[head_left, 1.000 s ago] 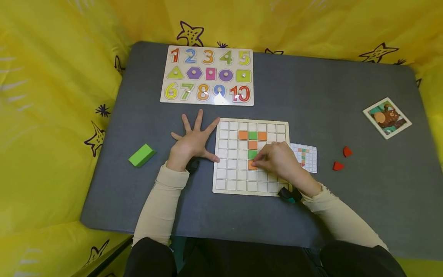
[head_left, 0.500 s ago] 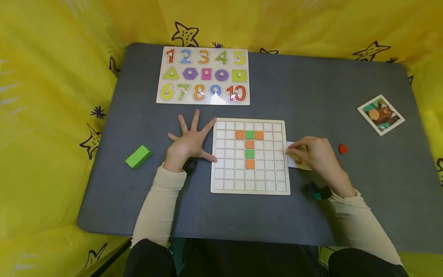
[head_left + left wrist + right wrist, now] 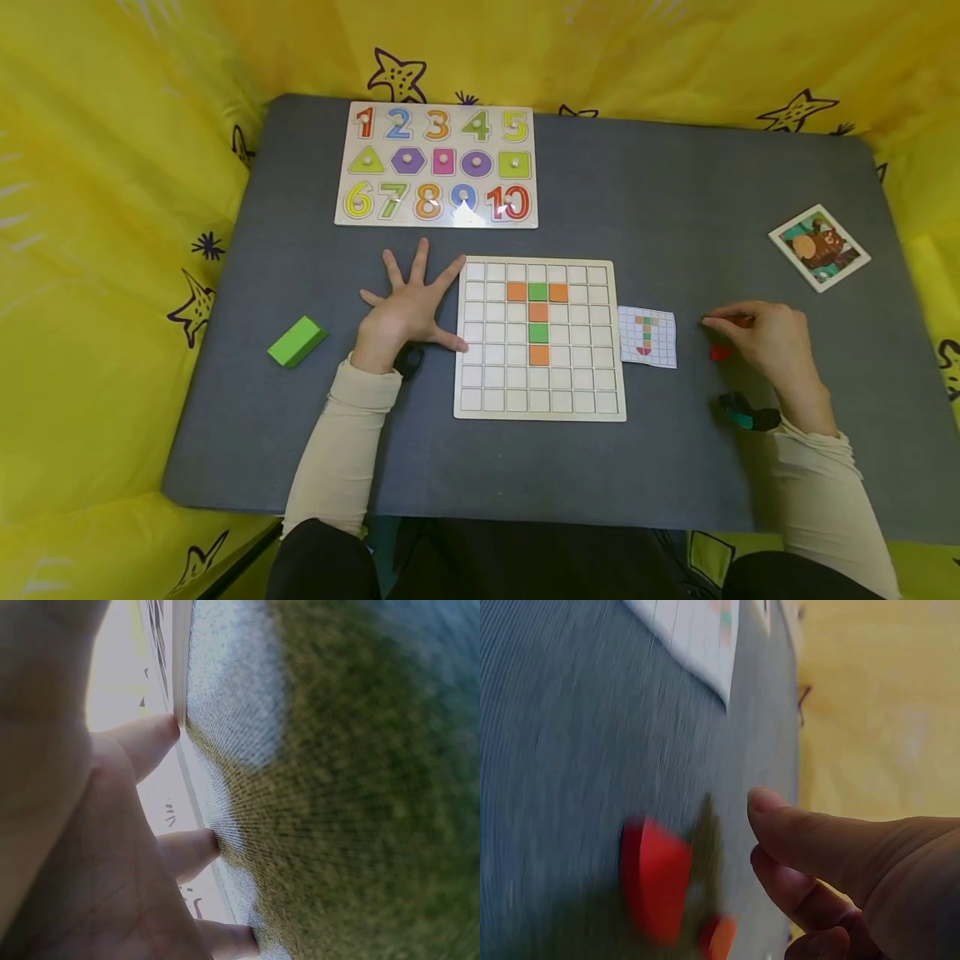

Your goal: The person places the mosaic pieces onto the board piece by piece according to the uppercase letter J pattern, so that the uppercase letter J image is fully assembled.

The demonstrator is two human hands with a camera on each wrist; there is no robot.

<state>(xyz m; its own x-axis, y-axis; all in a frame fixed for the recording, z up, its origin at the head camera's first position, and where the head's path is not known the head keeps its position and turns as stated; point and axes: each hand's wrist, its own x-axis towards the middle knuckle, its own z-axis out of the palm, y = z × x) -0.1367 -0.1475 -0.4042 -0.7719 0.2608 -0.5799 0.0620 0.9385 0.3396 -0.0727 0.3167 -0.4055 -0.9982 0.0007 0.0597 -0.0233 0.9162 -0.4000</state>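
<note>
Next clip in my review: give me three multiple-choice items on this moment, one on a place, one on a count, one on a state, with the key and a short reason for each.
1. Where does the small paper pattern card lie?
A. right of the white wooden grid board
B. on the number puzzle
C. under the green block

2. How many coloured square tiles sit in the grid board?
A. three
B. six
C. nine

3. How is the left hand?
A. curled round a tile
B. flat on the grey table, fingers spread
C. raised in the air

Key: 1 A, the card lies beside the board's right edge. 2 B, four orange tiles and two green ones form a T. 3 B, the head view shows the fingers spread on the table beside the board's left edge.
</note>
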